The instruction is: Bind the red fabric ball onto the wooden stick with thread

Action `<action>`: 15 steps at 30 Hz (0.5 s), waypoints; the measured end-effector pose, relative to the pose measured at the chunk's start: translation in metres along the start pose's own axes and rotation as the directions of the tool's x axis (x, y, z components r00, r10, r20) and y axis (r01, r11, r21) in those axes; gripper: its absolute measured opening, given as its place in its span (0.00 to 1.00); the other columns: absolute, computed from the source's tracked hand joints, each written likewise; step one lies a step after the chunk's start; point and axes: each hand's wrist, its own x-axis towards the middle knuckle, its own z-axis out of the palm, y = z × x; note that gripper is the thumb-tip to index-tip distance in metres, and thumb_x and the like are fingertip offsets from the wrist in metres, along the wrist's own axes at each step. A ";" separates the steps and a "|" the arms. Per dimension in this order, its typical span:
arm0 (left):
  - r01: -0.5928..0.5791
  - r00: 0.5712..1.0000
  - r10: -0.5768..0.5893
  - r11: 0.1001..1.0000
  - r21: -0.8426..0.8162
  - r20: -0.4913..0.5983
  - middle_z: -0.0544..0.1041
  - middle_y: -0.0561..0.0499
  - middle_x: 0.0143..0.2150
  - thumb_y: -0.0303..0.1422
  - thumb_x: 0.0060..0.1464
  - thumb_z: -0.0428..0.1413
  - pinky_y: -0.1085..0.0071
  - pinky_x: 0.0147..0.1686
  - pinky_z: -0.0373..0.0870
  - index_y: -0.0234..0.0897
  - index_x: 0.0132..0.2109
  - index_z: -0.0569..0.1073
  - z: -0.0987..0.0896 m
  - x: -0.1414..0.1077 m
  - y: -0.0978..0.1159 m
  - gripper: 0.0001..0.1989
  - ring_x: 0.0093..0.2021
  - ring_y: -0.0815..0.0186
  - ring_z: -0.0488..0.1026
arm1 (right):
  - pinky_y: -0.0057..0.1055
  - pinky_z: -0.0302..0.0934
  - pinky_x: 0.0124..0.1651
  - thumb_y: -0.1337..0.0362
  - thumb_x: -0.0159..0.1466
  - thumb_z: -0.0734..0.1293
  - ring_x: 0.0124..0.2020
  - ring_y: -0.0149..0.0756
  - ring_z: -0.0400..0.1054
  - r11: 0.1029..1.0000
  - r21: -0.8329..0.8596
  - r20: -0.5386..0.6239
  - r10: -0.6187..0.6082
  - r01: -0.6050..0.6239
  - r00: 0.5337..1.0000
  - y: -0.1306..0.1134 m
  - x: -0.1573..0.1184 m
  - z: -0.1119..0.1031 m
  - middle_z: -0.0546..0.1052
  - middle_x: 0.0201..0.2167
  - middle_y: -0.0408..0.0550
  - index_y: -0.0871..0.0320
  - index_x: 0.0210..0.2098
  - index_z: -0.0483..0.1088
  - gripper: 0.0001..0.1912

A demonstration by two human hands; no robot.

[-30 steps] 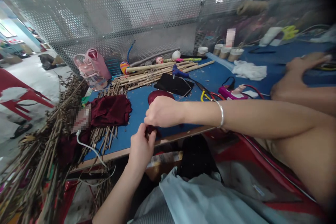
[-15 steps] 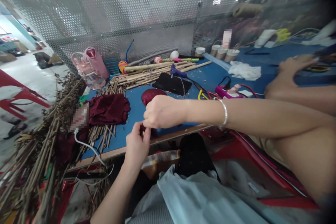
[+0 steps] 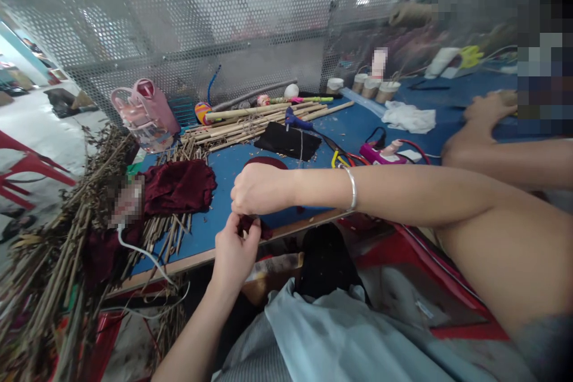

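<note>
My left hand (image 3: 235,248) pinches a piece of dark red fabric (image 3: 249,224) at the front edge of the blue table. Right above it, my right hand (image 3: 264,190) is closed with its knuckles up, its fingertips meeting the left ones at the fabric. What the right fingers grip is hidden beneath the hand. Behind the right hand shows the top of a dark red rounded piece (image 3: 268,162), mostly covered. A crumpled dark red cloth (image 3: 179,187) lies to the left on thin sticks.
Behind are a black cloth (image 3: 289,141), a blue glue gun (image 3: 298,120), wooden sticks (image 3: 250,114) and a pink bag (image 3: 152,108). Dried stalks (image 3: 85,233) crowd the left edge. A purple power strip (image 3: 380,154) and another person's hand (image 3: 487,110) are at right.
The view has shifted slightly. The dark red fabric now shows more between and below my hands, and my right hand covers more of the rounded piece.
</note>
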 end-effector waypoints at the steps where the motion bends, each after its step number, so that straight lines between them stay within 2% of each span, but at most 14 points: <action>1: 0.000 1.000 0.000 1.000 -0.013 0.021 0.67 0.57 0.21 0.40 0.52 0.52 0.76 0.21 0.54 0.36 0.35 0.69 0.001 -0.001 -0.001 0.11 0.18 0.73 0.57 | 0.29 0.50 0.27 0.73 0.57 0.62 0.30 0.37 0.69 1.000 0.009 0.011 0.007 -0.007 1.000 0.000 0.002 -0.002 0.77 0.28 0.51 0.60 0.30 0.76 0.11; 3: -0.004 0.997 0.008 0.999 -0.053 0.081 0.67 0.57 0.21 0.39 0.52 0.52 0.77 0.21 0.54 0.36 0.35 0.68 0.002 -0.005 0.000 0.11 0.19 0.74 0.57 | 0.29 0.51 0.29 0.71 0.55 0.65 0.30 0.36 0.69 0.997 0.050 0.052 0.051 -0.054 0.997 0.008 0.006 -0.008 0.77 0.28 0.49 0.60 0.30 0.76 0.08; 5: -0.018 0.987 0.033 0.995 -0.097 0.157 0.66 0.57 0.22 0.39 0.51 0.53 0.77 0.21 0.54 0.36 0.34 0.68 0.001 -0.011 0.003 0.10 0.20 0.74 0.56 | 0.27 0.52 0.31 0.67 0.53 0.68 0.31 0.33 0.68 0.978 0.167 0.136 0.101 -0.124 0.986 0.027 0.007 -0.014 0.77 0.26 0.46 0.59 0.30 0.77 0.06; 7: -0.042 0.976 0.067 0.992 -0.122 0.205 0.66 0.57 0.22 0.39 0.51 0.53 0.78 0.21 0.54 0.36 0.34 0.69 -0.004 -0.017 0.010 0.10 0.20 0.74 0.57 | 0.25 0.53 0.33 0.64 0.52 0.70 0.29 0.28 0.66 0.906 0.377 0.236 0.107 -0.192 0.966 0.052 0.003 -0.014 0.76 0.25 0.42 0.60 0.32 0.77 0.08; 8: -0.058 0.975 0.083 0.990 -0.127 0.206 0.67 0.57 0.22 0.39 0.51 0.54 0.78 0.22 0.55 0.36 0.35 0.70 -0.007 -0.021 0.013 0.10 0.21 0.73 0.57 | 0.24 0.54 0.34 0.64 0.53 0.69 0.28 0.26 0.66 0.837 0.499 0.267 0.099 -0.226 0.959 0.064 -0.001 -0.010 0.76 0.25 0.41 0.61 0.34 0.77 0.10; 10: -0.085 0.976 0.108 0.988 -0.126 0.187 0.68 0.56 0.23 0.38 0.51 0.54 0.77 0.22 0.56 0.36 0.37 0.71 -0.013 -0.026 0.019 0.11 0.22 0.73 0.59 | 0.23 0.55 0.34 0.64 0.55 0.68 0.27 0.25 0.65 0.641 0.708 0.286 0.122 -0.296 0.950 0.077 -0.011 0.006 0.76 0.26 0.42 0.65 0.37 0.76 0.13; 12: -0.102 0.975 0.123 0.988 -0.119 0.184 0.69 0.56 0.24 0.38 0.52 0.53 0.77 0.23 0.57 0.36 0.39 0.71 -0.017 -0.028 0.022 0.11 0.22 0.72 0.60 | 0.23 0.58 0.35 0.65 0.57 0.66 0.28 0.26 0.67 0.454 0.832 0.272 0.167 -0.319 0.948 0.075 -0.023 0.031 0.77 0.29 0.45 0.68 0.40 0.74 0.15; 14: -0.105 0.977 0.123 0.988 -0.111 0.173 0.71 0.55 0.25 0.38 0.52 0.54 0.77 0.24 0.59 0.36 0.42 0.71 -0.018 -0.026 0.021 0.13 0.24 0.71 0.63 | 0.23 0.60 0.36 0.66 0.58 0.64 0.30 0.27 0.68 0.364 0.880 0.228 0.242 -0.306 0.943 0.057 -0.033 0.058 0.78 0.33 0.49 0.69 0.41 0.73 0.14; 15: -0.093 0.983 0.111 0.988 -0.123 0.148 0.72 0.54 0.26 0.39 0.52 0.54 0.76 0.26 0.61 0.36 0.43 0.70 -0.018 -0.023 0.018 0.14 0.25 0.70 0.66 | 0.24 0.61 0.36 0.66 0.60 0.63 0.32 0.28 0.69 0.362 0.883 0.191 0.304 -0.299 0.933 0.045 -0.038 0.070 0.78 0.35 0.50 0.68 0.41 0.73 0.14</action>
